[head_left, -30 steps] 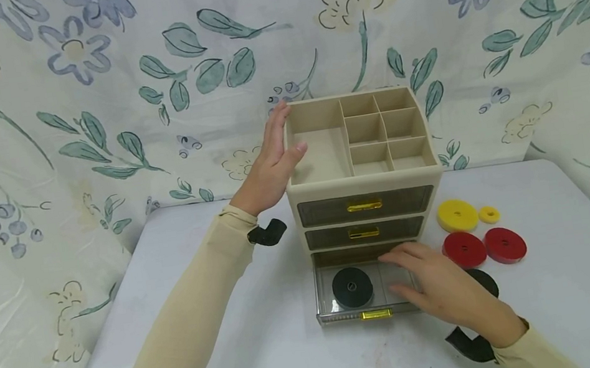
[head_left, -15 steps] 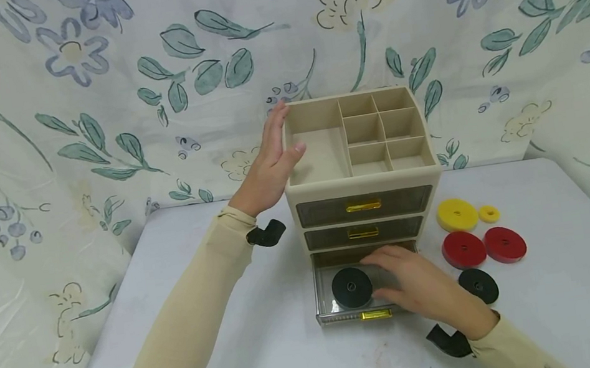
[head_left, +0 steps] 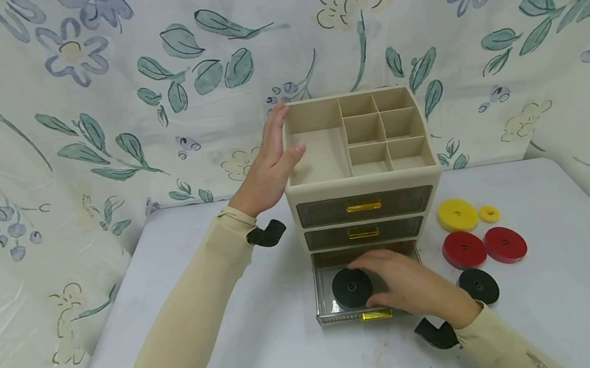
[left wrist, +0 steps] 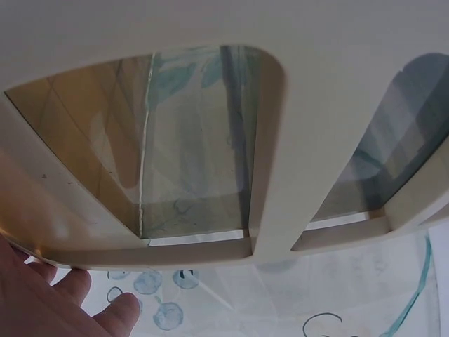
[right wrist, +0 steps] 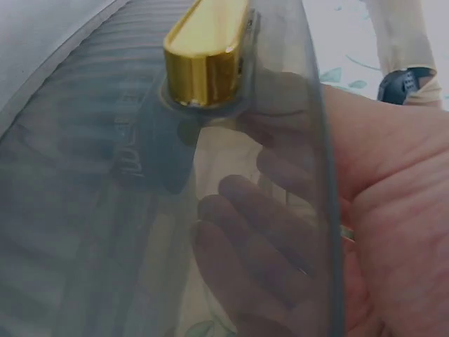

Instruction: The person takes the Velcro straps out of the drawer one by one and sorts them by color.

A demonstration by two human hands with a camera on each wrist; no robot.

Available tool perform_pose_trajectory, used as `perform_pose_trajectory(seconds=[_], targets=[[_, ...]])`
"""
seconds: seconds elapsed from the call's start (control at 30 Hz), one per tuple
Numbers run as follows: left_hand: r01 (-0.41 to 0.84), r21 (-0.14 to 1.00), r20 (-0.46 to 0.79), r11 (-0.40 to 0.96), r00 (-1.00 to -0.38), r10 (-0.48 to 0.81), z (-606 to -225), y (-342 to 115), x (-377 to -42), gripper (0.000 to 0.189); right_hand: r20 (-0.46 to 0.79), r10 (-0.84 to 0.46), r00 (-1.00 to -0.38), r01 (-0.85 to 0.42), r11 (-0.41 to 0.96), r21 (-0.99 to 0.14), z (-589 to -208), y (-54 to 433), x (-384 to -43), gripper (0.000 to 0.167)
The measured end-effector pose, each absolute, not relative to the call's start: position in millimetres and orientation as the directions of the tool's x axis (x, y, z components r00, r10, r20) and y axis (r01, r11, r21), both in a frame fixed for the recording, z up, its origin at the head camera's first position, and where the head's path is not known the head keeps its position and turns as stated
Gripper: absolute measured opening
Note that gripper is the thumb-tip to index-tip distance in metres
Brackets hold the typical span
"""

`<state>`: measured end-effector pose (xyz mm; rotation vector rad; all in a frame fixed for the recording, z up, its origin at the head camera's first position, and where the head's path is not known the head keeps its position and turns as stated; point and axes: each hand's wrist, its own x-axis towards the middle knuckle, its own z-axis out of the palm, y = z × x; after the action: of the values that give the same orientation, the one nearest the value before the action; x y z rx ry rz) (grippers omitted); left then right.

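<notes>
A cream desk organizer (head_left: pixel 362 180) has its clear bottom drawer (head_left: pixel 325 303) pulled out. Flat inside the drawer's left part lies a black roll (head_left: pixel 347 293) with a small centre hole. My right hand (head_left: pixel 408 284) reaches over the drawer, its fingertips at the roll's far edge and its thumb at the near right edge. Through the drawer front (right wrist: pixel 91 225), the right wrist view shows those fingers extended. My left hand (head_left: pixel 267 172) rests against the organizer's left side, fingers straight and thumb over the top rim. Some left fingers (left wrist: pixel 74 284) show below the organizer's side wall in the left wrist view.
Right of the organizer lie a large yellow roll (head_left: pixel 457 215), a small yellow ring (head_left: pixel 488 214), two red rolls (head_left: pixel 463 250) and another black roll (head_left: pixel 478 286). The two upper drawers (head_left: pixel 327 212) are closed. A floral curtain (head_left: pixel 192 98) hangs behind the white table (head_left: pixel 273 350).
My right hand has moved left across the drawer, bringing fingertips and thumb to the edge of the black roll. The left hand and the organizer have stayed put.
</notes>
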<state>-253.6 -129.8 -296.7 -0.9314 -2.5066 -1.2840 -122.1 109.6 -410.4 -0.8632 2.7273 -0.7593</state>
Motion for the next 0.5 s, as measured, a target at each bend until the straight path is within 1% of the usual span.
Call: perform_pose_trajectory(seconds=[0.5], targets=[[0.601,0.674,0.414,0.430,-0.789,0.453,-296.4,-129.5,-252.7,0.065,-0.041,-0.629,-0.776,-0.523,0.679,-0.515,-417.7,104.7,-131.1,0.065]])
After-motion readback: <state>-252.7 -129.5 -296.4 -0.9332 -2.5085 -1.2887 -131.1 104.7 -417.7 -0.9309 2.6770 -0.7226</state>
